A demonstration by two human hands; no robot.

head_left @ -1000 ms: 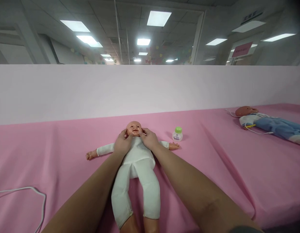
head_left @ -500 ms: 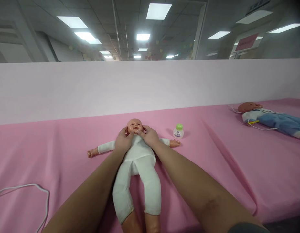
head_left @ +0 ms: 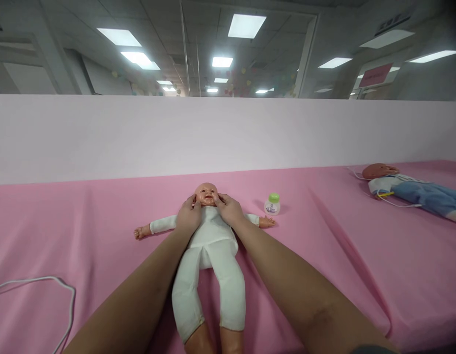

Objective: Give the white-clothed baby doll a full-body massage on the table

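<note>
Left hand (head_left: pixel 189 215) and right hand (head_left: pixel 230 211), each grip half open, touch the smooth, round head (head_left: pixel 206 188) of a cloth doll (head_left: pixel 213 228). A rounded bottle (head_left: pixel 272 207) sits at three o'clock.

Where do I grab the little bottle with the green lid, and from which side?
Probably best around the round body of the bottle, below the green lid, coming from the right. The bottle stands upright, and its body is wider than the lid, which might come loose if pulled. The doll's hand lies close in front, so the right side looks easier.
</note>
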